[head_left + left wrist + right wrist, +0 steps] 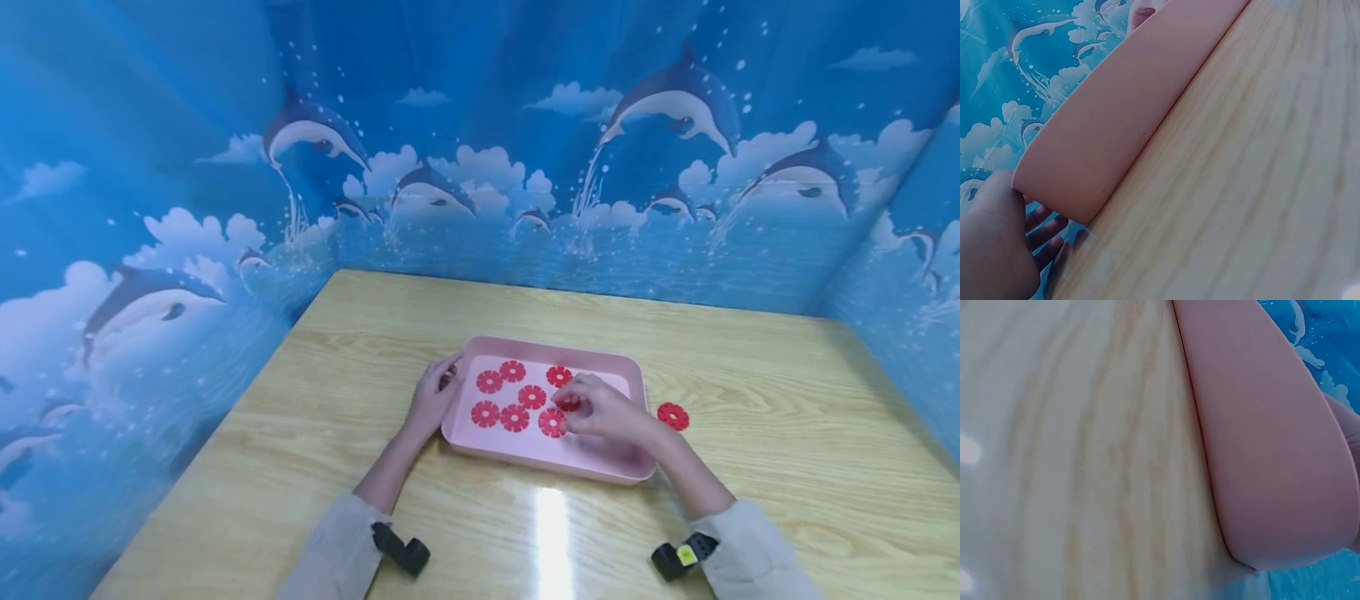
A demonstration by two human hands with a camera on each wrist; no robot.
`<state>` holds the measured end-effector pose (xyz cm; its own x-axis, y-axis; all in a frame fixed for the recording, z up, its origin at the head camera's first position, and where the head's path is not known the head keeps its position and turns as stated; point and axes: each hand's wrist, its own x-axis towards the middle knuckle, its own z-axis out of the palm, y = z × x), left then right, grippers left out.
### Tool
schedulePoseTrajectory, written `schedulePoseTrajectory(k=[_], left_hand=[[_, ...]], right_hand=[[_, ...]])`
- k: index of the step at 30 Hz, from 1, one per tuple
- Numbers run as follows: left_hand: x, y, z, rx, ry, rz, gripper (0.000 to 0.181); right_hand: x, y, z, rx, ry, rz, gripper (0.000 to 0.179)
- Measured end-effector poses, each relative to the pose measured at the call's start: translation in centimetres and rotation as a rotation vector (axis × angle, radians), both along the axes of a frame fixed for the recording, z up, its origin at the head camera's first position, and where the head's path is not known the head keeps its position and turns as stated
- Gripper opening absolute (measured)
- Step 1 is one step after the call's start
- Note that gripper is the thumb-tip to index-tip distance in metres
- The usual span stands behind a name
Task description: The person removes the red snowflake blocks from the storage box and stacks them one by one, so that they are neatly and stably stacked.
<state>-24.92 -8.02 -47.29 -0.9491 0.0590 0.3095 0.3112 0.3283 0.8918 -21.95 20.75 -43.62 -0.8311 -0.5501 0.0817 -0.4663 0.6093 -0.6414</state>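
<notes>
A pink tray (517,454) lies on the table with several red notched plastic discs (514,418) spread over its floor. At the tray's left end my left hand (432,398) grips the side wall; in the left wrist view its fingers (1045,235) show outside the wall, by the lower corner. My right hand (606,410) reaches in over the right side, its thumb and fingers bent around a red disc (570,404) that they partly cover. Close by the thumb tip lies another disc (551,422). The tray's outer wall (1272,444) hides most of this hand in the right wrist view.
A single red disc (672,416) sits on the wooden table (757,417) just right of the tray. A blue curtain (480,192) printed with dolphins stands along the table's far and side edges. Light glares off the tabletop in front of the tray.
</notes>
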Motion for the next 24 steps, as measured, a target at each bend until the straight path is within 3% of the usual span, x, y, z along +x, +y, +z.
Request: schedulePoseTrajectory(k=[8,24], left_hand=[[-0.10,0.04,0.09,-0.010,-0.006,0.001,0.038],[0.20,0.05,0.32,-0.009,-0.006,0.001,0.038]], right_hand=[[0.41,-0.50,-0.50,0.084,-0.013,-0.021,0.040],[0.51,-0.63,-0.90,0.133,0.103,0.016,0.041]])
